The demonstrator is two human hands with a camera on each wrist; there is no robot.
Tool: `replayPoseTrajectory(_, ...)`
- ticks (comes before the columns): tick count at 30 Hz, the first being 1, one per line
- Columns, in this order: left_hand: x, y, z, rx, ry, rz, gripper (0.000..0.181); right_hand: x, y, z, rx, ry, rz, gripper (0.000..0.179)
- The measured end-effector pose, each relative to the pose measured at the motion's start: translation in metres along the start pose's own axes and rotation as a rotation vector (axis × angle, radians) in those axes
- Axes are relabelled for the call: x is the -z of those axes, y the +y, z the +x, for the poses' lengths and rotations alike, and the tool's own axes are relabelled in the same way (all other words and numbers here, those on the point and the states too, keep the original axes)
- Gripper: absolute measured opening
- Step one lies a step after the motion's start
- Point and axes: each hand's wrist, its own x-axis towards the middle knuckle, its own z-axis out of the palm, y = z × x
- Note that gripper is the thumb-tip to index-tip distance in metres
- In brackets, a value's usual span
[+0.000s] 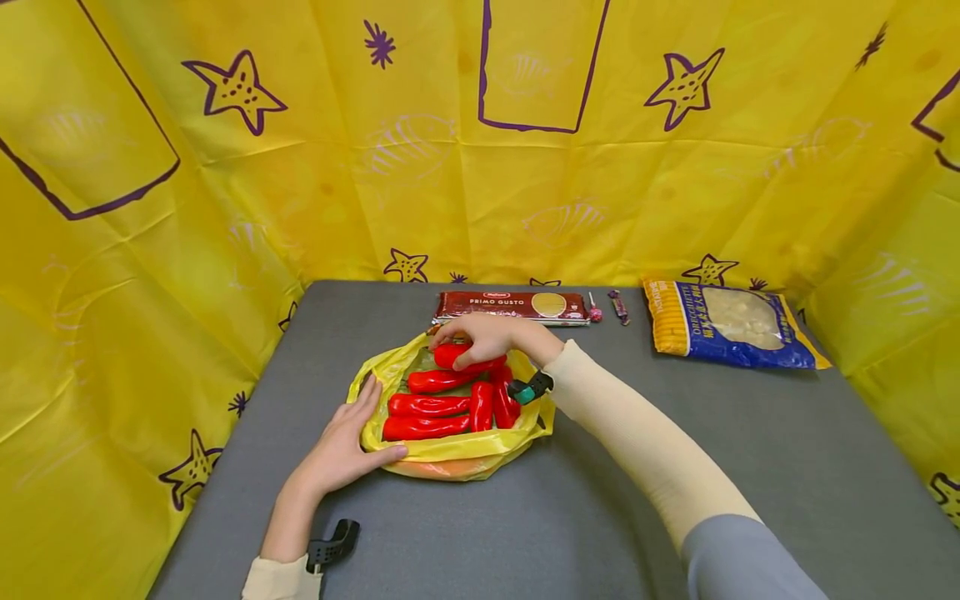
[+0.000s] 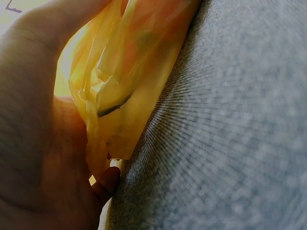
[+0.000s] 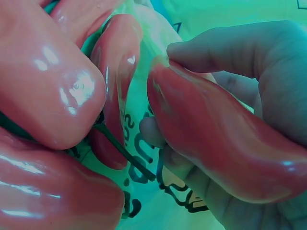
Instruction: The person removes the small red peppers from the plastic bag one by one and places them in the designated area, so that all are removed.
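Glossy, smooth red peppers (image 1: 427, 405), long and bluntly rounded, lie inside a thin yellow plastic bag (image 1: 457, 468) whose soft, creased rim is spread open, on a matte grey tabletop (image 1: 600, 508), closer to its left edge than its right. The right hand (image 1: 483, 335) holds one of them, the held pepper (image 3: 216, 139), above the bag's far side, thumb and fingers curled round it; the left hand (image 1: 347, 442) lies against the bag's left side, thumb spread wide from fairly straight fingers. Along the tabletop's far edge are a flat, shiny brown biscuit packet (image 1: 510, 306), a lollipop (image 1: 595, 314) and a small wrapped sweet (image 1: 619, 307); a plump blue-and-yellow pasta bag (image 1: 738, 325) sits by the far right corner. Only the right wrist view, tinted green, shows a slender green stem (image 3: 125, 152) and dark lettering on the plastic. The left wrist view alone reveals the film's translucence, its crumpled folds and the tabletop's woven grain.
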Motion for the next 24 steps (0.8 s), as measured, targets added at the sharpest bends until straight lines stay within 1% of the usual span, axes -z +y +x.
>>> replayPoseTrajectory(6,0.001,0.000,-0.001,0.006,-0.005,-0.005,0.118,-0.002,0.001,-0.006,0.031,0.004,0.046,0.055)
replayPoseTrajectory(14,0.001,0.002,-0.002,0.007,-0.004,-0.010,0.118,-0.007,0.006,-0.012,0.063,0.046,0.144,0.057)
replayPoseTrajectory(18,0.001,0.003,-0.002,0.007,-0.002,-0.009,0.118,-0.009,0.005,-0.016,0.087,0.089,0.168,0.055)
replayPoseTrajectory(24,0.001,0.002,-0.002,0.003,-0.002,-0.007,0.117,-0.011,0.002,-0.025,0.098,0.182,0.203,0.055)
